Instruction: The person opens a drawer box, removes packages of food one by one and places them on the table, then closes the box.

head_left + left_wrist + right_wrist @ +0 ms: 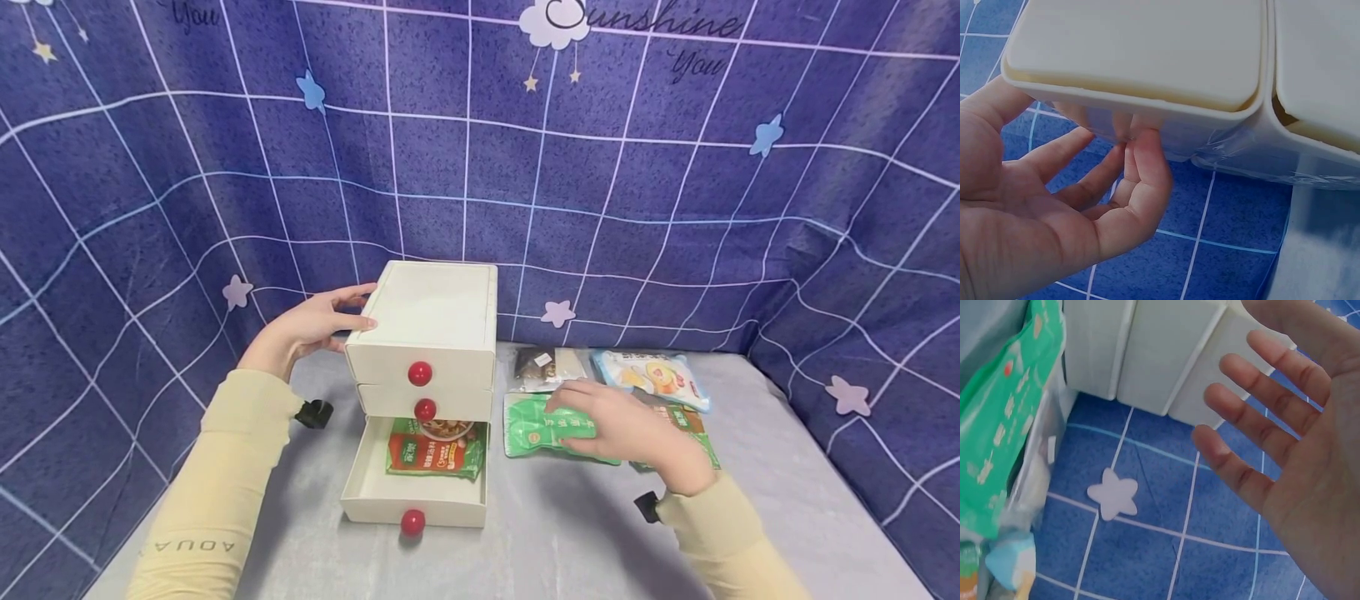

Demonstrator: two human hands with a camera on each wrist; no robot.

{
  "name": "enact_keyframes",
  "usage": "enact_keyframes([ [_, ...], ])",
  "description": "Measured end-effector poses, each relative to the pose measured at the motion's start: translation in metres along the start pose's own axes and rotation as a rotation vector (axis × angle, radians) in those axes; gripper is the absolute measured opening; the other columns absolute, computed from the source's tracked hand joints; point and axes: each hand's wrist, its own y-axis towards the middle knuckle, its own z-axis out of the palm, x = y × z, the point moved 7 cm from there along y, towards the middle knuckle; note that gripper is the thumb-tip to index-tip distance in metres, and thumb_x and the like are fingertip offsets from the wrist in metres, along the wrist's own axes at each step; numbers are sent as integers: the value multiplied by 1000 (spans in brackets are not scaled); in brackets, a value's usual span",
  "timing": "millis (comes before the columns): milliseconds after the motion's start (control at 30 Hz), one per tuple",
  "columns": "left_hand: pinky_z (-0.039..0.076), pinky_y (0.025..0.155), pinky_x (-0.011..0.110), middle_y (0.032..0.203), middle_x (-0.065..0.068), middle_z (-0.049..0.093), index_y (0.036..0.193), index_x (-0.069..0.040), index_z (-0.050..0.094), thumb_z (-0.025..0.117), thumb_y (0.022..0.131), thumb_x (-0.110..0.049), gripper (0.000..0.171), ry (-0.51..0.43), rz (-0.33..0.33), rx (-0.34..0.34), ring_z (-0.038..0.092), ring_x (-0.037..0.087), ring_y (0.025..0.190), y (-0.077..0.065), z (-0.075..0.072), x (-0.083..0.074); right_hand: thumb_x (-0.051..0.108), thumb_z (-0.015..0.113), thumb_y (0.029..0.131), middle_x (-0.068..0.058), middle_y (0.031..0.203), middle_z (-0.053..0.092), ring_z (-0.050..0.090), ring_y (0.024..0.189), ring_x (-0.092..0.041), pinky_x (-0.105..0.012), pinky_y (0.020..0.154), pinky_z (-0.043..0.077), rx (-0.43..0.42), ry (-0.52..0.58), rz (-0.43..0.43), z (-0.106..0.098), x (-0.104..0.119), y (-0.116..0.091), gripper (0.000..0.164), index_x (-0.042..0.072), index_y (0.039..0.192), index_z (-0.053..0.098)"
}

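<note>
A white drawer unit point(431, 304) with red round knobs stands at centre. My left hand point(318, 323) rests against its left side, thumb at the top edge; in the left wrist view my fingertips point(1150, 140) touch the side wall. The bottom drawer point(414, 508) is pulled out, and a red and green food packet point(435, 450) lies inside, partly hidden under the drawers above. My right hand point(622, 417) hovers over a green packet point(528, 425) right of the unit. The right wrist view shows those fingers spread, holding nothing, with the green packet point(1007, 419) off to the side.
Behind the green packet lies a clear bag of dark dried food point(536, 364). A white and blue packet point(652, 375) is at the back right, and a green and brown packet point(693, 429) lies partly under my right wrist. A blue gridded curtain point(600, 183) hangs behind the table.
</note>
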Motion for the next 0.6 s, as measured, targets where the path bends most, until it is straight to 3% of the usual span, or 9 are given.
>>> enact_keyframes([
  [267,55,79,43,153,15,17,151,-21,24,72,84,-23,82,2,-5,4,52,31,109,0,0,1,31,73,79,10,110,58,56,104,-10,-30,89,49,-26,4,-33,11,7,13,35,22,110,59],
  [600,55,78,43,153,14,17,151,-21,25,70,86,-22,79,-17,1,-5,55,27,104,2,-2,4,24,72,80,1,115,59,56,109,-16,-33,94,48,-62,40,-58,23,22,34,36,16,112,61],
])
